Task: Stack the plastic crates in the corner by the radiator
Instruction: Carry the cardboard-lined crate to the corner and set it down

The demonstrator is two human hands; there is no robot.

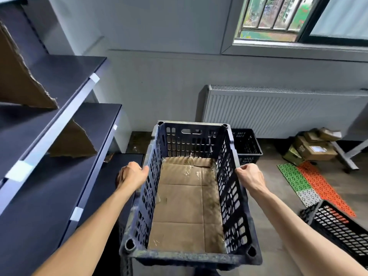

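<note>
1. Dark blue perforated plastic crate (191, 188) is held up in front of the person, long axis pointing away, open top facing the camera.
2. Left hand (132, 174) is closed over the crate's left long rim; thumb lies on top of the rim, fingers wrap the outside wall.
3. Right hand (251, 176) is closed over the right long rim in the same way – both grips sit roughly midway along the sides.
4. A taped cardboard sheet (185, 208) lines the crate floor.
5. A second, black crate (247, 145) stands on the floor just behind the held one, at the foot of the white radiator (278, 110) under the window (298, 18).
6. A third black crate (342, 230) sits on the floor at lower right, tilted, near green and orange perforated mats (310, 186).
7. Small cardboard boxes (312, 146) are piled by the radiator's right end.
8. Dark shelves (59, 120) run along the left – torn cardboard pieces lie on them.
</note>
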